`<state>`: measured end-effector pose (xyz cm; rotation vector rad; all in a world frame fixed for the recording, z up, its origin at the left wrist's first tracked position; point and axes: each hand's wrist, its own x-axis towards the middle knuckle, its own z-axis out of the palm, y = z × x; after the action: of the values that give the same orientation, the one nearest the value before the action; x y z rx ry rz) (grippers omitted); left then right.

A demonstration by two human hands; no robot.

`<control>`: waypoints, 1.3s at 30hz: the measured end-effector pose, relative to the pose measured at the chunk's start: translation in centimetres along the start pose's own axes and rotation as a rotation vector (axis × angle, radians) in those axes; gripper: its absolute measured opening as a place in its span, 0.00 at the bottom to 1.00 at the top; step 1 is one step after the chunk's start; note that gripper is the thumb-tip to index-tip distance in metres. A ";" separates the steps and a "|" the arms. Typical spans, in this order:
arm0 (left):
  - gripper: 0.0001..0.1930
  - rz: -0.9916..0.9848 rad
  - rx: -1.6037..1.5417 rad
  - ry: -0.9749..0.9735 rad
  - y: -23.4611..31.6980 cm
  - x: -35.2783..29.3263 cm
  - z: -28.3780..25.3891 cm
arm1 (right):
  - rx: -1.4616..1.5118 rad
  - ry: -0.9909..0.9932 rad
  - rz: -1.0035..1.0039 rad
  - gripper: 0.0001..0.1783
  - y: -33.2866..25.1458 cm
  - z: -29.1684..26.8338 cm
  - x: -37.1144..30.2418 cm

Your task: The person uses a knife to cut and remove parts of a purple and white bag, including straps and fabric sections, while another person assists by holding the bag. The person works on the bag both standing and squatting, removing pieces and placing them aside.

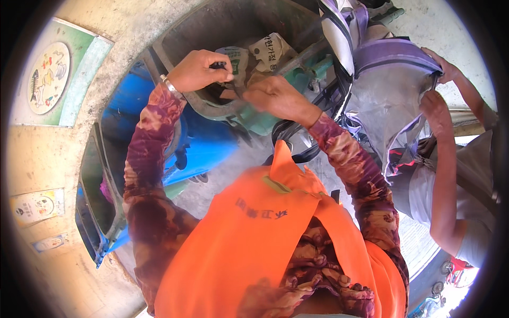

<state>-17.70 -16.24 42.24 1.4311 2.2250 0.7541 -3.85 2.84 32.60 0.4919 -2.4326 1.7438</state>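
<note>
My left hand [199,70] is raised over the near rim of a green bin [209,109], its fingers curled in a pinch. Something dark and small shows between them, too little to name. Close by on the right is my right hand [282,98], smeared by motion, its fingers curled inward; whatever they hold is hidden. Beyond both hands, a crumpled cream paper sack [271,52] with dark print lies in the bin. Next to it is a white and green plastic packet [235,57].
At right a co-worker's hands [439,108] grip a large grey bag [389,87] with purple edging, close to my right arm. Blue bins [204,151] stand at left along a stained wall with posters [50,77]. Black straps [297,127] hang beside the green bin.
</note>
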 end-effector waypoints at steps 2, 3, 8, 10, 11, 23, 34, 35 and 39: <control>0.07 -0.061 -0.267 -0.081 -1.1 0.5 0.2 | 0.230 -0.114 0.020 0.17 -0.6 -1.2 -0.8; 0.07 -0.074 -0.465 -0.086 -1.4 0.8 0.7 | 0.397 -0.126 0.010 0.18 -0.9 -1.5 -1.2; 0.07 -0.246 -1.146 0.042 0.6 2.0 5.0 | 0.807 0.200 0.007 0.18 -1.0 -0.9 -1.2; 0.08 -0.294 -1.057 0.156 2.2 1.8 6.0 | 0.666 0.387 0.086 0.16 -0.6 -0.7 -0.7; 0.08 -0.310 -0.937 0.215 2.9 1.5 6.2 | 0.232 0.508 -0.033 0.13 -0.4 -0.6 -0.5; 0.06 -0.266 -0.385 1.025 4.7 -5.1 -7.3 | -1.079 0.315 -0.128 0.08 2.6 -3.0 -3.2; 0.03 -0.132 -1.151 0.246 1.5 -0.2 5.0 | -0.771 0.582 0.085 0.12 -0.6 -1.8 -14.1; 0.05 -0.198 -1.382 0.165 3.4 1.0 7.4 | -0.746 0.646 0.145 0.09 0.1 -1.7 -16.2; 0.07 -0.099 -1.166 -0.207 9.6 5.9 17.4 | -0.563 0.822 0.620 0.05 4.6 1.7 -25.5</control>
<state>-3.12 -3.68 34.50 0.7292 1.2279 1.4312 18.82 7.62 20.99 -0.9255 -2.3256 0.9458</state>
